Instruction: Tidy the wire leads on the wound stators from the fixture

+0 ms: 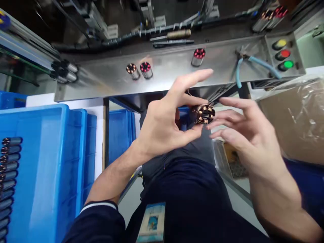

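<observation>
My left hand (168, 116) grips a wound motor stator (206, 114) between thumb and fingers, its index finger stretched out above. The stator's end, with copper coils around a dark core, faces me. Just to its right is my right hand (249, 135), with fingers apart and slightly blurred. Its fingertips are close to the stator's edge; whether they touch it I cannot tell. On the metal ledge (101, 79) beyond stand a copper-coloured stator (133, 71), a red-ended stator (146, 70) and another red-ended stator (198, 57).
Blue-handled cutters (253, 62) lie on the ledge near the button box (286, 55). A wooden-handled tool (177, 34) lies behind. Left, a blue crate (45, 162) holds several stators (10, 175). More stators (64, 71) stand at the ledge's left end. Cardboard (291, 118) is at right.
</observation>
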`<state>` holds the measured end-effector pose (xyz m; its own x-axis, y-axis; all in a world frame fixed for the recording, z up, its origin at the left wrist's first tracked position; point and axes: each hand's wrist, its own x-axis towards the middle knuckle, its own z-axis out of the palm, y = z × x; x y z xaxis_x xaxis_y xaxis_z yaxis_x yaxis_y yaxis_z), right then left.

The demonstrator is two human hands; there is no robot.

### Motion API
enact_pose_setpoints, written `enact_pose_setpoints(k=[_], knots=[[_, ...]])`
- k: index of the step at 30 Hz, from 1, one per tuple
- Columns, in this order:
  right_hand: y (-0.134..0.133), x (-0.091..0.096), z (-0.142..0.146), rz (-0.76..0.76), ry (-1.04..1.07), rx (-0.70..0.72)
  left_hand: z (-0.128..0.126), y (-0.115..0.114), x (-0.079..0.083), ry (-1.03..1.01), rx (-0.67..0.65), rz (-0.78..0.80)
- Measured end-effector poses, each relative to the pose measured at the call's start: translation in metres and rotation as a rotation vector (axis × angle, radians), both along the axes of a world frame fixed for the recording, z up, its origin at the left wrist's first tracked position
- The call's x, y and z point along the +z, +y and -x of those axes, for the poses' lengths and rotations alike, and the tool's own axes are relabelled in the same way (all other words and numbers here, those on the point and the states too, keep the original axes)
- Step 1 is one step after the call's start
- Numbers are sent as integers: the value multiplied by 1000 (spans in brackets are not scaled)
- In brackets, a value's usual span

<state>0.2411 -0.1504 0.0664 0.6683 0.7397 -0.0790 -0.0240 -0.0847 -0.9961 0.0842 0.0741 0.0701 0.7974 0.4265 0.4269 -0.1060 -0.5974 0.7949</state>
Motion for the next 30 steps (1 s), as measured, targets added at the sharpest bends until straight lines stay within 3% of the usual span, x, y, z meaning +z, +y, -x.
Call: enact_pose_setpoints(k=[2,5,9,13,19,22,24,26,30], knots=[[12,2,6,42,135,148,18,-15,3,43,-71,24],[26,-1,17,82,287,276,35,-26,-6,66,-88,42],[30,-11,27,142,420,297,53,-32,-21,-15,-12,145],[35,-14,30,149,511,297,66,-30,-26,-13,63,218],[43,-8,29,73,715,366,68,-10,-34,26,-63,282],[44,-9,30,54,783,387,65,-6,-40,-7,-215,427],[43,-11,30,43,802,399,64,-8,-41,-2,-248,514],[43,-15,30,40,800,417,66,-12,-41,20,-194,489],[38,-23,28,61,741,378,73,-11,-44,-6,-28,144]])
